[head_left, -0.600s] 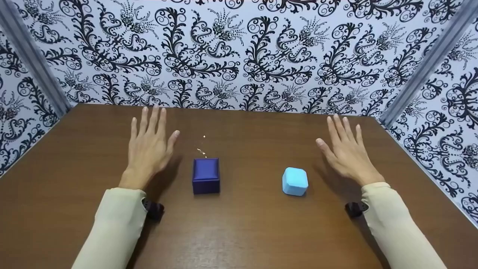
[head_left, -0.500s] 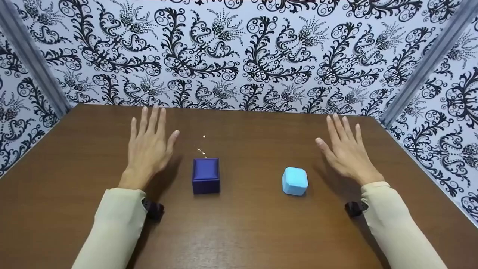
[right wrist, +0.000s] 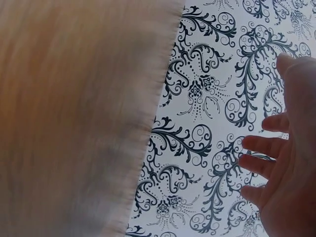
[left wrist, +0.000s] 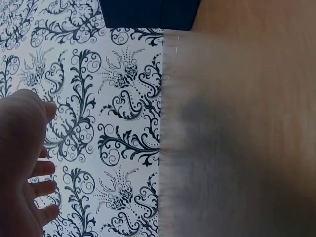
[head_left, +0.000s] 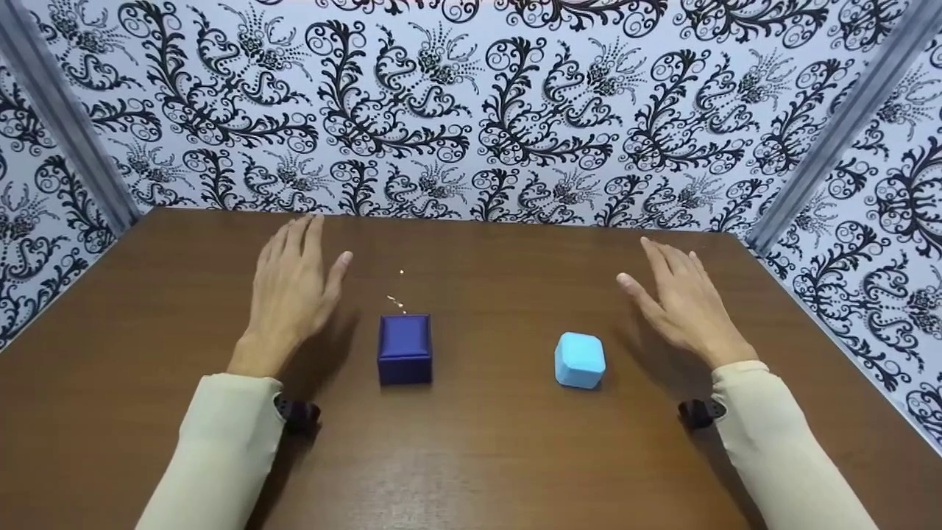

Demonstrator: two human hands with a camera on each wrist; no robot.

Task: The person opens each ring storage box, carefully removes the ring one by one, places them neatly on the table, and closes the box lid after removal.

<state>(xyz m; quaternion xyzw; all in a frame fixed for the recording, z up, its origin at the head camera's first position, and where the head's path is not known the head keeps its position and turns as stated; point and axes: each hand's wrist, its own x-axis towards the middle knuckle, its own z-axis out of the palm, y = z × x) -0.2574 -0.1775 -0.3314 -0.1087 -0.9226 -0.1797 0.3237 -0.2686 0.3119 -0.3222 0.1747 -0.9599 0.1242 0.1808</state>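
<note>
The left hand (head_left: 291, 291) is held flat above the brown table (head_left: 147, 309), fingers straight and close together, thumb angled out; nothing is gripped. The dark blue box (head_left: 405, 348) lies just beside it, nearer the person than the fingertips and toward the table's middle — not touched. Its sides are squared to the table edges, with the slightly longer axis running away from the person. The right hand (head_left: 684, 302) is likewise held flat, fingers straight and together, thumb out, gripping nothing. The light blue box (head_left: 580, 359) sits near its wrist, apart from the fingers — a rounded cube, turned slightly. Both boxes are closed, so contents cannot be told. A thin chain (head_left: 397, 296) lies just beyond the dark blue box.
</note>
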